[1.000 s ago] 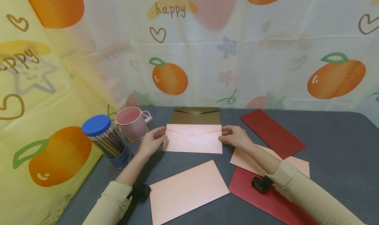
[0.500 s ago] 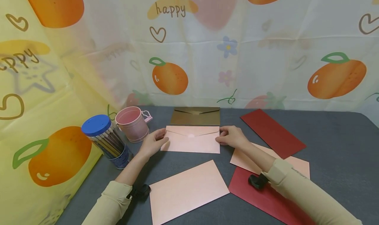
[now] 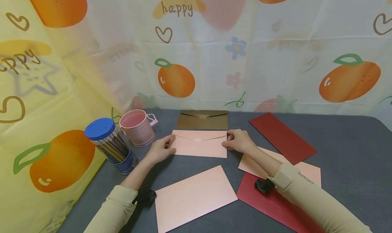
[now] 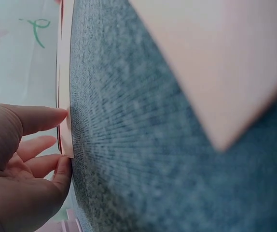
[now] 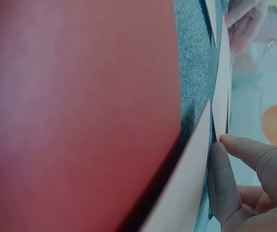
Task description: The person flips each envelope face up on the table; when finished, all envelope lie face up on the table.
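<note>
A pale pink envelope (image 3: 199, 145) with its flap side up lies low over the grey table (image 3: 346, 148), just in front of a gold-brown envelope (image 3: 202, 120). My left hand (image 3: 160, 150) pinches its left end and my right hand (image 3: 238, 142) pinches its right end. In the left wrist view the thumb (image 4: 32, 118) sits above the envelope's edge (image 4: 65, 130) with the other fingers below it. The right wrist view shows my fingertips (image 5: 223, 179) by the envelope's edge (image 5: 224, 82), beside a pink sheet (image 5: 189, 193) and a red sheet (image 5: 80, 111).
A blue-lidded jar of pencils (image 3: 109, 145) and a small pink bucket (image 3: 136, 127) stand at the left. A pink sheet (image 3: 194, 197) lies near the front. A red envelope (image 3: 282, 137), another pink sheet (image 3: 307, 170) and a red sheet (image 3: 275, 205) lie at the right. Printed cloth walls the back and left.
The pink envelope has tipped flatter and come down toward the table, shifting slightly left. Both hands keep their hold on its ends.
</note>
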### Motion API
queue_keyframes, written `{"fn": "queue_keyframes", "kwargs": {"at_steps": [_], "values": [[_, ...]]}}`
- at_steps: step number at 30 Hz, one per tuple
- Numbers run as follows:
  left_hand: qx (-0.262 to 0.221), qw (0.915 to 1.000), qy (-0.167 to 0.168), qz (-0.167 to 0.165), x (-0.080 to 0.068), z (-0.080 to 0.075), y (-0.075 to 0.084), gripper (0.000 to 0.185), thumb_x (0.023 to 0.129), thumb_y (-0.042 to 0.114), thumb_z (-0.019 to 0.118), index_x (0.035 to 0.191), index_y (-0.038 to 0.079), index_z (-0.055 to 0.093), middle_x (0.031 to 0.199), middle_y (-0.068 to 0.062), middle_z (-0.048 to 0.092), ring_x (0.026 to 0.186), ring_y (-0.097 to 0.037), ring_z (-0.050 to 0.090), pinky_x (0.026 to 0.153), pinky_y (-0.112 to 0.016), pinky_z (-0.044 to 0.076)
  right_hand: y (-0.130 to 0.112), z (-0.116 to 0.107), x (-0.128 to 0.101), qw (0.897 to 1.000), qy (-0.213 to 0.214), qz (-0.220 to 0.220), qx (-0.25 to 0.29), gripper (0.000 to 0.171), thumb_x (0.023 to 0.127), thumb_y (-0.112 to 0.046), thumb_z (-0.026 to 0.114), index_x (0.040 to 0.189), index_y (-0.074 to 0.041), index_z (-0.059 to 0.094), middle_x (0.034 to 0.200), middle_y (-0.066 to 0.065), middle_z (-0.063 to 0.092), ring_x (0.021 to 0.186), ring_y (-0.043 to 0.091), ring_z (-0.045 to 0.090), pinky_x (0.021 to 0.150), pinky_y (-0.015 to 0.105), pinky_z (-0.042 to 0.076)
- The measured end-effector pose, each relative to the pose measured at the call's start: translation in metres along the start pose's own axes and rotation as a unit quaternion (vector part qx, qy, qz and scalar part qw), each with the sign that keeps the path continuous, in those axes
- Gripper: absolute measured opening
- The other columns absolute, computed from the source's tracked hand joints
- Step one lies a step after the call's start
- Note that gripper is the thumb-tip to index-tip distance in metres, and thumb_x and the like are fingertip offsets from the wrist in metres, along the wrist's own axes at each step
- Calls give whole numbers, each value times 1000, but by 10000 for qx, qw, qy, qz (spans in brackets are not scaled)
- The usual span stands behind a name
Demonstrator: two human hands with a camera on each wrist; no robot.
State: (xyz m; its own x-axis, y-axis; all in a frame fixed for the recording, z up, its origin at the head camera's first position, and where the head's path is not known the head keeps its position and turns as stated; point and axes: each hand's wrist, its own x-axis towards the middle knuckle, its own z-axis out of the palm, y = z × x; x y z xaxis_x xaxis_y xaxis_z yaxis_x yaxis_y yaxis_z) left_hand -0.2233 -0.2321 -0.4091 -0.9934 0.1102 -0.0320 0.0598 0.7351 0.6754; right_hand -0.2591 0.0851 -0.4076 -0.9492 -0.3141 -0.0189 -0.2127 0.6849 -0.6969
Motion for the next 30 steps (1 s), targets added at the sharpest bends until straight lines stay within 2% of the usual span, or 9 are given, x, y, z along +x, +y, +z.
{"fn": "queue_keyframes", "kwargs": {"at_steps": [8,12,19,21,24,27,30], "values": [[263,9992,-121,279,-1,0,1,51,89,5,65,137,-6,50,146,-28,39,129,-45,44,102,-56,39,-1,0,0,9998,2,-95,-198,21,84,-17,73,75,-6,58,62,-1,58,55,9,62,63,28,46],[305,9988,-146,352,-1,0,0,51,90,5,65,137,-7,50,147,-27,38,130,-45,43,102,-55,38,-2,0,0,9994,-35,-95,-320,20,84,-17,73,75,-7,59,61,-2,58,55,9,61,65,29,47],[593,9932,-209,982,-2,-1,-3,52,90,6,65,135,-11,49,143,-34,38,132,-48,38,105,-57,34,1,-2,-1,9984,-143,-231,-488,16,85,-18,73,83,-7,61,65,-5,60,57,8,59,67,30,45],[740,9909,-307,1078,-4,-2,-2,56,91,10,66,138,-12,45,144,-35,36,134,-49,34,107,-59,30,3,-3,-2,9984,-196,-290,-433,18,85,-18,73,91,-5,63,69,-4,63,61,10,59,67,30,44],[927,9879,-444,1158,-10,-2,2,64,93,17,65,142,-13,38,147,-35,33,137,-50,29,109,-61,25,3,-6,-8,9982,-284,-375,-384,36,86,-21,72,113,1,63,85,2,67,75,16,62,69,31,47],[1020,9845,-532,1327,-21,0,8,66,93,19,64,143,-13,35,147,-35,32,137,-51,28,109,-62,24,4,-9,-16,9970,-379,-595,-318,58,88,-22,72,134,7,51,106,11,65,86,21,65,71,32,51],[985,9829,-663,1408,-36,3,16,67,94,19,64,145,-11,34,149,-33,30,138,-49,27,109,-61,25,2,-10,-24,9941,-504,-909,-325,68,89,-23,72,141,8,43,119,19,59,90,22,65,71,33,53]]}}
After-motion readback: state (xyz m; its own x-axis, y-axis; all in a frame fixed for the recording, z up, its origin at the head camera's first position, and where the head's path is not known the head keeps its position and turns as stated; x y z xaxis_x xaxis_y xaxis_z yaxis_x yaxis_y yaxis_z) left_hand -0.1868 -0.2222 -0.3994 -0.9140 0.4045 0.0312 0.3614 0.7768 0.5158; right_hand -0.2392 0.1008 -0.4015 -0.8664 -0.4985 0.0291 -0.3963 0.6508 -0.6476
